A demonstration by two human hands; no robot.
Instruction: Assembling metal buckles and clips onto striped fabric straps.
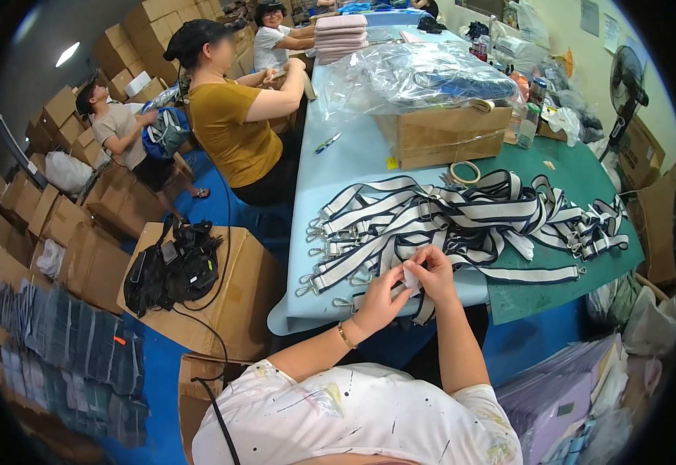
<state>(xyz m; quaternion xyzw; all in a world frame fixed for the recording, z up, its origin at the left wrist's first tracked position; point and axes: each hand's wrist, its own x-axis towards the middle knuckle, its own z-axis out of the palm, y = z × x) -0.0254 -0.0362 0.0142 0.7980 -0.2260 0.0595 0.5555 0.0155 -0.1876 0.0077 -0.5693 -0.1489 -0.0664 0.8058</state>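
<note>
Close together at the table's near edge, my left hand and my right hand pinch a small white piece between their fingertips. It looks thin and crumpled, but I cannot make out its kind. Just beyond my hands lies a tangled heap of white webbing straps with dark navy edges. Metal snap hooks at their ends gather on the heap's left side. One strap end hangs over the table edge below my hands; whether a hand touches it is hidden.
Behind the straps stand a tape roll and a cardboard box topped with clear plastic. A small cutter lies farther left. Black bags rest on a carton at my left. A co-worker in mustard sits along the table's left side.
</note>
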